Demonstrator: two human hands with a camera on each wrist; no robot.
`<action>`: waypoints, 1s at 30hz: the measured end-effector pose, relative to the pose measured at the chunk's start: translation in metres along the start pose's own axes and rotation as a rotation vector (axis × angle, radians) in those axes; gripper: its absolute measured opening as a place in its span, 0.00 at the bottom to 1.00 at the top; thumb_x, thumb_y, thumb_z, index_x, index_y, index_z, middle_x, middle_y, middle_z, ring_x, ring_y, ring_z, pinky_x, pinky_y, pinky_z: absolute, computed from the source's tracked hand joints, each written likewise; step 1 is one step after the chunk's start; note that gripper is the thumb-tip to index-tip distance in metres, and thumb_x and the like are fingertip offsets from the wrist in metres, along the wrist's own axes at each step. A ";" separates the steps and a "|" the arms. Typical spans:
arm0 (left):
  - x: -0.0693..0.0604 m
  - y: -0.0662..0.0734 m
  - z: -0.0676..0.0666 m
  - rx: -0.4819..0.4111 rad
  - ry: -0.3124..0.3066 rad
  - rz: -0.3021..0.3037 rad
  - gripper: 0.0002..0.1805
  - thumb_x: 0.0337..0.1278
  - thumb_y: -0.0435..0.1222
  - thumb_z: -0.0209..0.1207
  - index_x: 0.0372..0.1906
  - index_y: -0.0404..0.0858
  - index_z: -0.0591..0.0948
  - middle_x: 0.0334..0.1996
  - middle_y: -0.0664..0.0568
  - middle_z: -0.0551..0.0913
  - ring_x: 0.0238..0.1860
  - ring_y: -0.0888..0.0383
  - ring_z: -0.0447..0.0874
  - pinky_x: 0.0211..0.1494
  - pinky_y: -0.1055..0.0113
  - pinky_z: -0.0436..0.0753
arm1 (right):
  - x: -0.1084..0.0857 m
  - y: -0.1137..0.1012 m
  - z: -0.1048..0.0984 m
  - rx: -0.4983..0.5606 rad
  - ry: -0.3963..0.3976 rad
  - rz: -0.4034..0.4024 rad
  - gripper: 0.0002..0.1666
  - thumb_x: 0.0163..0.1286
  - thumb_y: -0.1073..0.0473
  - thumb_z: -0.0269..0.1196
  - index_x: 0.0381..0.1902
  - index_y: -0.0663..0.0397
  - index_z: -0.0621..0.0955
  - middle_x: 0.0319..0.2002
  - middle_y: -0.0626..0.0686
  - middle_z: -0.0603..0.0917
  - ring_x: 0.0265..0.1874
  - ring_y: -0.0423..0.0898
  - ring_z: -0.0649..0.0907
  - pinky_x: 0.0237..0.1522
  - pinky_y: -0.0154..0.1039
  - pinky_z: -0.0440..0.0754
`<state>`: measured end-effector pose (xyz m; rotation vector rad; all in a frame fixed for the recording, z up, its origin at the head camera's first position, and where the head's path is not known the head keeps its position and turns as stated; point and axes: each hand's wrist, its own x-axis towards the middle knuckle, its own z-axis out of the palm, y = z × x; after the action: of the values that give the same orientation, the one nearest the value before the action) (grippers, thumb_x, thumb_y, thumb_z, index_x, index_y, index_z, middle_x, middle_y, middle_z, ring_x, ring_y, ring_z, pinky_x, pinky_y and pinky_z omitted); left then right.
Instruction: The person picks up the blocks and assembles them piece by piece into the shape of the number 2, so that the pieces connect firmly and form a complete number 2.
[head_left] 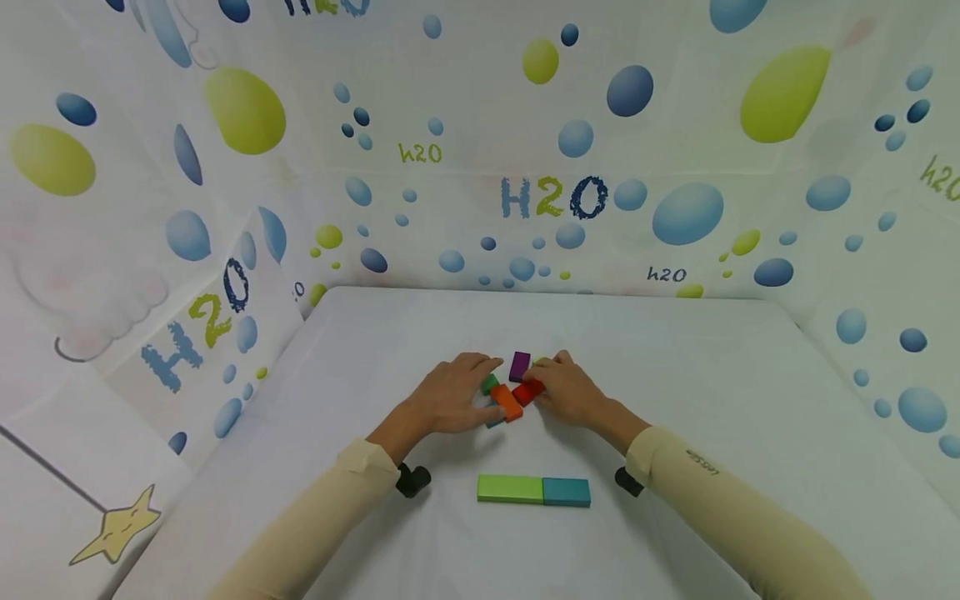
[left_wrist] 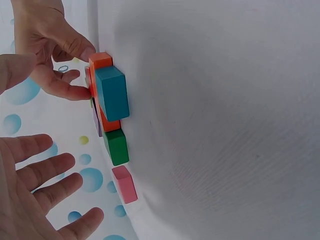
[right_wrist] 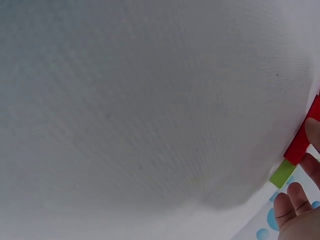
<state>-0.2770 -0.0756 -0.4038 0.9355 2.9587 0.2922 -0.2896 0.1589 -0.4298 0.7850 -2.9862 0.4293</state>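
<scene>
My right hand (head_left: 570,390) pinches a red block (head_left: 528,392) between thumb and fingers; the right wrist view shows the red block (right_wrist: 298,145) with a lime block (right_wrist: 282,174) at its end. Spread fingers of my left hand (head_left: 453,396) hover beside the cluster, and the left wrist view shows that hand (left_wrist: 35,195) holding nothing. Between the hands lie an orange block (head_left: 507,403), a green block (head_left: 490,383) and a purple block (head_left: 520,367). A blue block (left_wrist: 112,94) stands against the orange one, with a pink block (left_wrist: 125,185) apart beyond the green.
Nearer the body, a long lime block (head_left: 510,489) and a teal block (head_left: 567,492) lie end to end on the white table (head_left: 375,333). Patterned sheeting (head_left: 465,83) rises behind the table and at its sides.
</scene>
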 end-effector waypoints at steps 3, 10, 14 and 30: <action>0.000 0.000 0.003 0.000 -0.014 -0.002 0.44 0.61 0.62 0.57 0.78 0.46 0.64 0.73 0.49 0.68 0.73 0.49 0.65 0.71 0.46 0.70 | -0.001 0.002 0.002 0.003 0.008 0.011 0.21 0.67 0.63 0.69 0.58 0.52 0.84 0.57 0.54 0.83 0.51 0.53 0.72 0.52 0.43 0.78; 0.001 0.001 0.004 0.003 0.005 0.012 0.45 0.60 0.62 0.58 0.77 0.45 0.65 0.72 0.48 0.68 0.72 0.48 0.65 0.71 0.46 0.71 | -0.004 0.007 0.006 0.001 0.018 0.030 0.21 0.64 0.63 0.71 0.55 0.52 0.84 0.54 0.53 0.82 0.51 0.52 0.72 0.54 0.43 0.79; 0.001 0.000 0.004 0.010 0.003 0.009 0.45 0.60 0.62 0.58 0.77 0.45 0.64 0.73 0.49 0.68 0.72 0.49 0.65 0.71 0.46 0.71 | -0.004 0.007 0.006 -0.012 0.005 0.054 0.21 0.64 0.61 0.72 0.55 0.52 0.83 0.54 0.53 0.81 0.52 0.51 0.72 0.55 0.42 0.80; -0.014 0.011 0.001 0.020 -0.003 0.078 0.46 0.57 0.63 0.59 0.77 0.45 0.66 0.72 0.50 0.69 0.69 0.50 0.69 0.68 0.46 0.73 | -0.018 0.000 0.000 0.024 0.029 0.011 0.22 0.64 0.61 0.72 0.56 0.53 0.81 0.51 0.52 0.81 0.52 0.50 0.71 0.53 0.40 0.79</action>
<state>-0.2596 -0.0744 -0.4027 1.0541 2.9325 0.2632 -0.2740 0.1670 -0.4315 0.7571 -2.9654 0.4739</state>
